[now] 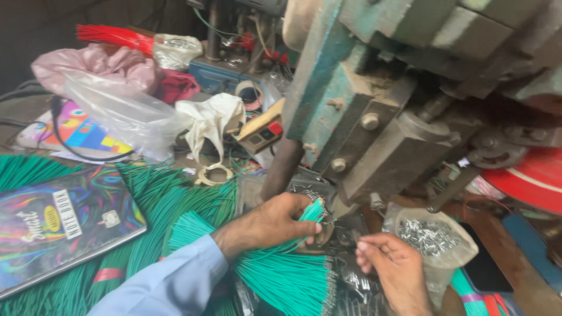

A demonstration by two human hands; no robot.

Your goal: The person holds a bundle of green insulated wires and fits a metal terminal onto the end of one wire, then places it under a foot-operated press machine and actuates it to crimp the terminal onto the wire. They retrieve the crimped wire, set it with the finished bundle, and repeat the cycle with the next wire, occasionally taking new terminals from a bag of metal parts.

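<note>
The left hand (275, 222) is curled into a firm grasp around a bundle of green wires (281, 275), fingers wrapped over the top and the thumb tucked against the side, so that a short tuft of wire ends pokes up past the knuckles toward the machine. The bundle fans out below the hand, its lower ends tipped with small metal terminals. The left forearm comes in from the lower left in a light blue sleeve (170, 284), wrist roughly level, the hand angled up and to the right. The right hand (392, 266) sits just to the right of it, near but apart, palm turned inward and fingers bent close together; the fingertips pinch toward a thin piece near the machine's base, though what they hold is too small to tell. Both hands meet under the lower part of a worn green metal press (363, 105). Just right of the right hand stands a clear plastic bag of small metal terminals (433, 237). More green wires (170, 199) lie spread over the bench to the left, with a colourful notebook (58, 225) resting on them, and a bunch of red wires (111, 36) lies at the back.
</note>
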